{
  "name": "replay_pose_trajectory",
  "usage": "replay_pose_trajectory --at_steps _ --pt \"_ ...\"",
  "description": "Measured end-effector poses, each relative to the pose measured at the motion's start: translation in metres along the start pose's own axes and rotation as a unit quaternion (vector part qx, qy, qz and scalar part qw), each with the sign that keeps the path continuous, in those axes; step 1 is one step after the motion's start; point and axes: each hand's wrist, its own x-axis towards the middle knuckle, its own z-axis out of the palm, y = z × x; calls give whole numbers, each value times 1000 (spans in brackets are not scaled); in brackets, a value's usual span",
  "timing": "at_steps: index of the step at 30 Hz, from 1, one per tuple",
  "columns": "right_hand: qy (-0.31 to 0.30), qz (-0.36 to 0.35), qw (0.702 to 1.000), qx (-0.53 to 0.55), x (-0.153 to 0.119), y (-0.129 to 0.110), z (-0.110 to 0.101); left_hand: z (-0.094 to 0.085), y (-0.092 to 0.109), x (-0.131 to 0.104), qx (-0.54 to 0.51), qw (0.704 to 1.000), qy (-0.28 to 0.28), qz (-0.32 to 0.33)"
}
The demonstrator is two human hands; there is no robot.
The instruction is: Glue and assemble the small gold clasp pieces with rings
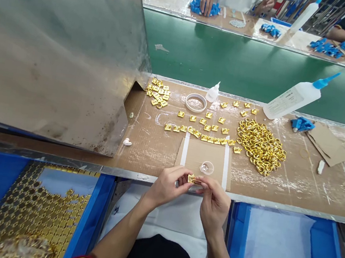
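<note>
My left hand (170, 185) pinches a small square gold piece (191, 178) between thumb and fingertips at the bench's front edge. Close on its right, my right hand (215, 201) has its fingers closed around a thin stick-like tool (198, 181), whose tip meets or nearly meets the gold piece; its exact kind is too small to make out. Just beyond both hands, a small clear cup (207, 167) stands on a cardboard pad (193, 154) with white tape strips. Past the pad lie loose rows of similar gold pieces (191, 130).
A heap of gold rings (261, 147) lies right of the pad. Behind stand a small dropper bottle (212, 92), a tape roll (196, 102) and a large bottle (291, 100). A metal housing (58, 41) blocks the left. Blue trays (97, 217) flank my lap. Co-workers sit across the green belt (235, 60).
</note>
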Motion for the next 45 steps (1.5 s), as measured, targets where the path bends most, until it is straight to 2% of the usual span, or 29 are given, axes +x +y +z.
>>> replay_pose_trajectory --at_steps 29,45 --pt "1 -21 1000 -15 1 0 1 0 -1 -1 -7 1000 -10 -20" --pt "-11 -32 999 -17 2 1 0 0 -3 -2 -13 1000 0 -7"
